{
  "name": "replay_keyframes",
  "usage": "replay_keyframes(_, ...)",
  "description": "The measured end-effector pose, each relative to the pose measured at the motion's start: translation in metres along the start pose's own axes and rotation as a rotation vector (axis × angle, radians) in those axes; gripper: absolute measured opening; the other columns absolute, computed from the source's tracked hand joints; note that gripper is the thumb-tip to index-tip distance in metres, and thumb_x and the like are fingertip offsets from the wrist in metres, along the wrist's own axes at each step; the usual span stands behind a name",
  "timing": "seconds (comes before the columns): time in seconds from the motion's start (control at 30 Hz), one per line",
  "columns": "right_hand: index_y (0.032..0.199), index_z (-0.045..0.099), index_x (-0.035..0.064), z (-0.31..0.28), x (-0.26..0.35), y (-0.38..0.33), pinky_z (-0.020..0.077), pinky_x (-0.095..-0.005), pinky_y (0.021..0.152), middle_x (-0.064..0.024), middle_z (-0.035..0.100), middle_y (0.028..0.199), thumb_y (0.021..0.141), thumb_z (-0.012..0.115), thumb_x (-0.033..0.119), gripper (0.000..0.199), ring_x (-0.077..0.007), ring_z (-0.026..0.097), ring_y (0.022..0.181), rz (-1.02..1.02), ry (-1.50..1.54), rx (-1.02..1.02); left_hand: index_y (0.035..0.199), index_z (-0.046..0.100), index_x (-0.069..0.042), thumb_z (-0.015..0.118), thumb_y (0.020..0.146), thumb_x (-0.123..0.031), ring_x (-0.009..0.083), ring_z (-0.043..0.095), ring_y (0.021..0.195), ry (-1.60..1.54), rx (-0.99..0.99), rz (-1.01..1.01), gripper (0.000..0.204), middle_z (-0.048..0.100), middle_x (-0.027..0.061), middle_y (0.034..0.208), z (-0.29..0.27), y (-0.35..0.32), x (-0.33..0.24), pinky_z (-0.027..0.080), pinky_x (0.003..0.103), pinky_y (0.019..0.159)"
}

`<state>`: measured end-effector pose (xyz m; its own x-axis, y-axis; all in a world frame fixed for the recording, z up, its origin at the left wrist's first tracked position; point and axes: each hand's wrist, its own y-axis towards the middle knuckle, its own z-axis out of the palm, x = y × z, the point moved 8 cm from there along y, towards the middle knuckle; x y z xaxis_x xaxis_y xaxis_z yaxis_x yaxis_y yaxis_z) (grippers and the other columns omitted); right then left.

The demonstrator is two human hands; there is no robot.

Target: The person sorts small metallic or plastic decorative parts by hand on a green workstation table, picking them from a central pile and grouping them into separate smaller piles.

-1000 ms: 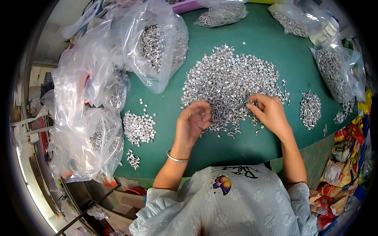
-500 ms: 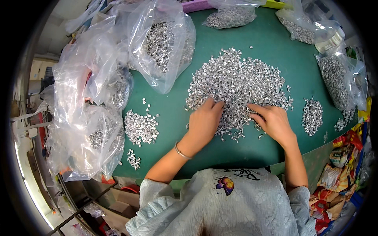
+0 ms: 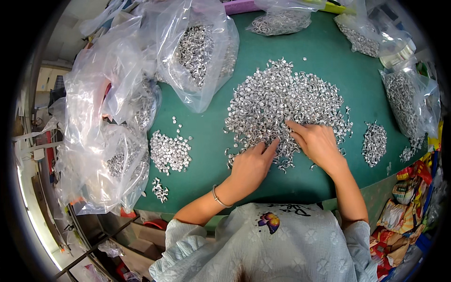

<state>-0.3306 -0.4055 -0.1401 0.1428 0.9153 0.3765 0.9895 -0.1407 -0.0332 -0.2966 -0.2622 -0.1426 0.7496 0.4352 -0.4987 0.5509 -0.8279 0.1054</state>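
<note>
Across the green surface (image 3: pixel 324 47), a broad heap of small silvery metal pieces (image 3: pixel 282 96) lies centrally. The left hand (image 3: pixel 252 165) and right hand (image 3: pixel 318 142) touch its near side, fingers slightly parted; whether either pinches a piece, I cannot tell.

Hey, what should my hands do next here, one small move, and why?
Probably have the right hand pinch one piece from the large heap of small silvery metal pieces: its thumb and index finger look spread apart right at the heap, while the left hand reaches its near side.
</note>
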Motion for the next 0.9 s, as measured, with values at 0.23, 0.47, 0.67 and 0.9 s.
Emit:
replay_keyframes(0.23,0.098,0.071,0.0095,-0.018,-0.015,0.002,0.0474,-0.0389,0.055,-0.0119,0.065,0.067,0.086,0.067,0.019,0.016,-0.0293,0.062,0.057,0.207,0.324,-0.107,0.116,0.064,-0.011,0.064,0.087,-0.012,0.0308,0.059,0.06,-0.045,-0.242,-0.171,0.029,0.06,0.0104,0.076,-0.025,0.007,0.03,0.047,0.041,0.053)
replay_keyframes(0.47,0.098,0.07,0.0092,-0.019,-0.012,0.05,0.0482,-0.0419,0.057,-0.0143,0.065,0.066,0.086,0.066,0.019,0.016,-0.0329,0.063,0.06,0.172,0.225,-0.234,0.098,0.067,-0.004,0.068,0.084,-0.015,0.0315,0.058,0.062,-0.006,-0.307,-0.209,0.018,0.062,0.0141,0.079,-0.037,0.062,0.086,0.044,0.04,0.056)
replay_keyframes(0.67,0.097,0.07,0.011,-0.019,-0.024,0.058,0.0498,-0.0425,0.059,-0.0136,0.067,0.07,0.085,0.068,0.022,0.016,-0.0329,0.065,0.064,0.222,0.181,-0.169,0.088,0.063,-0.001,0.064,0.087,-0.011,0.0177,0.054,0.056,-0.247,-0.331,-0.206,0.01,0.059,0.0072,0.07,-0.041,0.053,0.094,0.041,0.03,0.05)
replay_keyframes(0.9,0.094,0.066,0.0088,-0.004,-0.003,0.087,0.0492,-0.0443,0.056,-0.0126,0.067,0.073,0.083,0.069,0.022,0.018,-0.0342,0.065,0.067,0.008,-0.023,-0.33,0.094,0.053,-0.004,0.056,0.096,-0.018,0.0035,0.041,0.056,-1.745,-0.011,-0.528,0.014,0.058,0.0065,0.086,-0.017,0.032,0.08,0.032,0.017,0.046)
